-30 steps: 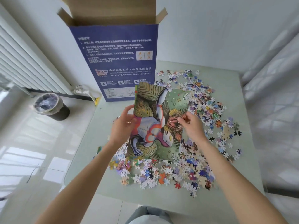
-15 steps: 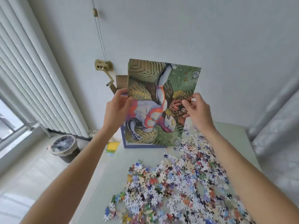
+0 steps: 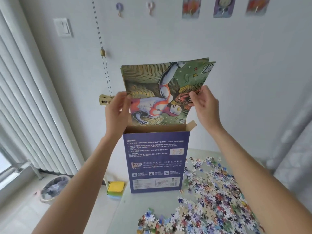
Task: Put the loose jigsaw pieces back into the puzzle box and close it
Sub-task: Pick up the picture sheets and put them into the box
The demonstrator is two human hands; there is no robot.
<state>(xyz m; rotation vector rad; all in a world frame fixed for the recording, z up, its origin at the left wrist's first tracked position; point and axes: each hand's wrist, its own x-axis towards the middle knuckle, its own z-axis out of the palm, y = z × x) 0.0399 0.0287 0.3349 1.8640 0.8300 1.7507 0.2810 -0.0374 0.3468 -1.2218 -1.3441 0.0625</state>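
Observation:
The tall blue puzzle box (image 3: 156, 162) stands upright at the table's far edge with its top flaps open. A folded picture sheet (image 3: 162, 92) with a colourful cartoon print hangs over the opening, its lower edge dipping behind the box's front wall. My left hand (image 3: 116, 114) grips the sheet's left edge. My right hand (image 3: 204, 105) pinches its right edge. Loose jigsaw pieces (image 3: 211, 196) lie scattered in a wide heap on the pale green table (image 3: 128, 213), to the right of and in front of the box.
A white wall rises directly behind the box, with a blind cord (image 3: 104, 65) hanging left of it. Vertical blinds cover the window on the left. A waste bin (image 3: 54, 189) and a yellow stack (image 3: 115, 188) sit on the floor beside the table. A grey curtain hangs at right.
Both hands lifted the picture sheet off the table, raised it, and brought it over the open top of the box. The camera tilted upward with it.

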